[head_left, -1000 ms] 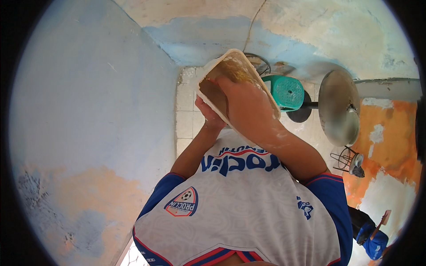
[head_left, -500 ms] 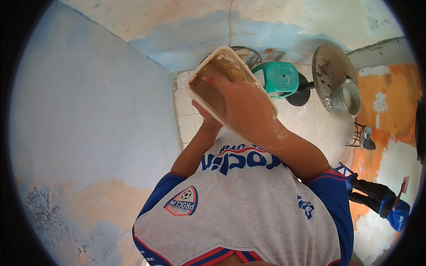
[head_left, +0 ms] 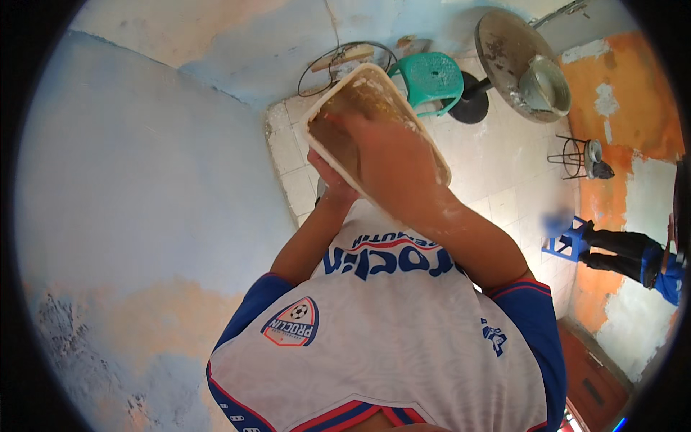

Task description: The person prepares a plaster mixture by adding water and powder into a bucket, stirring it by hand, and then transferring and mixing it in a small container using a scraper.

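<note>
A cream rectangular tub (head_left: pixel 314 124) is held tilted in front of my chest, its inside smeared with a brownish wet layer. My left hand (head_left: pixel 332 178) grips it by the near left side, its fingers partly hidden under the tub. My right hand (head_left: pixel 394 162) reaches into the tub from the right, over the near wall. Motion smears its fingers, so whether they hold a tool cannot be made out. Whitish residue marks the right wrist.
Beyond the tub stand a green plastic stool (head_left: pixel 434 75) and a round table (head_left: pixel 500 54) bearing a bucket (head_left: pixel 545 90). A cable (head_left: pixel 311 72) lies by the far wall. Right, a black stool (head_left: pixel 574 157) and a person in dark trousers (head_left: pixel 619 245) by a blue stool (head_left: pixel 568 243). A patchy wall (head_left: pixel 158 173) rises left.
The view has shifted, so the table, stools and person sit higher in the picture and more floor shows at right. My right hand is still inside the tub; my left still holds it.
</note>
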